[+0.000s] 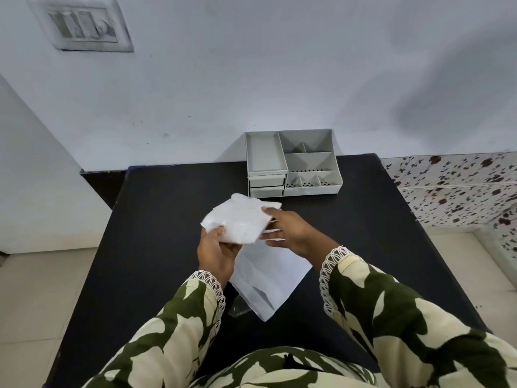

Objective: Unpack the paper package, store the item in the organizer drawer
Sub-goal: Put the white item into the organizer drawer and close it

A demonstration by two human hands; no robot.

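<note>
1. A person stands at a black table [349, 247], and both hands are raised just above its surface, holding a white, crumpled package [240, 219].
2. The left hand [215, 253] grips the package's near-left corner, thumb on top and fingers curled beneath, so this hand is closed on the wrapping.
3. The right hand [288, 228] meets the package's right edge, with the thumb pressed on the upper surface and the fingers tucked under the paper; it too is clamped on the package.
4. The package looks like a soft white wrapping; whatever it holds cannot be made out.
5. Below the hands, a flat white paper bag [268, 284] lies on the table, angled with one corner pointing toward the person.
6. A small scrap of clear plastic [237, 308] lies against the near-left edge of that bag, partly hidden by the left sleeve [181, 317].
7. A grey plastic organizer [293, 163] stands at the far edge of the table, against the pale wall [279, 79], and sits apart from the package, a little beyond and to the right of it.
8. The organizer's top has one long tray at the left and several smaller open compartments at the right, some with perforated floors.
9. Two small drawers [267, 186] are stacked at its front left, both appearing pushed in.
10. Both sleeves carry a green and cream leaf print with lace cuffs.
11. A switch plate [84, 23] is mounted on the wall at upper left, and floral-patterned tiles [461, 186] show at the right.
</note>
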